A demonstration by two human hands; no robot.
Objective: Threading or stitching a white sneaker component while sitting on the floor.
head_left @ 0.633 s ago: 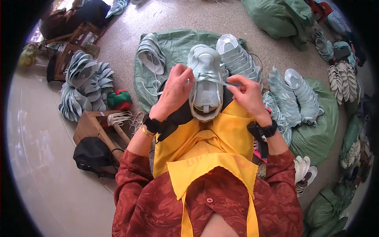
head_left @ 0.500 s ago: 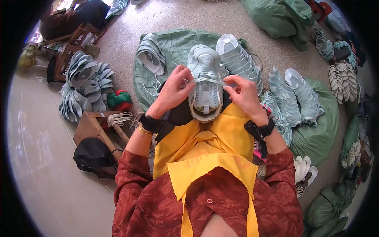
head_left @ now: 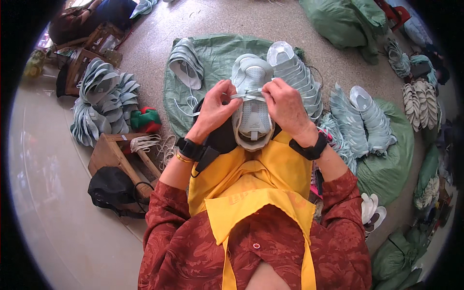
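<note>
A pale grey-green sneaker upper (head_left: 254, 117) rests at my lap, between my knees, its toe pointing away from me. Across its tongue run pale laces (head_left: 250, 96). My left hand (head_left: 217, 105) pinches a lace between thumb and fingers at the upper's left side. Over its right side, my right hand (head_left: 287, 102) has fingertips closed on the lace close to the middle. Both hands sit about level with each other, the lace stretched between them. My fingers partly cover the lace ends.
A nested stack of uppers (head_left: 292, 72) and a smaller stack (head_left: 186, 63) lie on a green sheet (head_left: 217, 46). More stacks (head_left: 99, 104) stand at left, behind a wooden stool (head_left: 108, 154) with a black bag (head_left: 112, 189). At right, uppers (head_left: 372, 118) lie on a green sack (head_left: 394, 169).
My right hand has moved left, from the upper's right edge to over the laces. My left hand stays nearly in place, still pinching.
</note>
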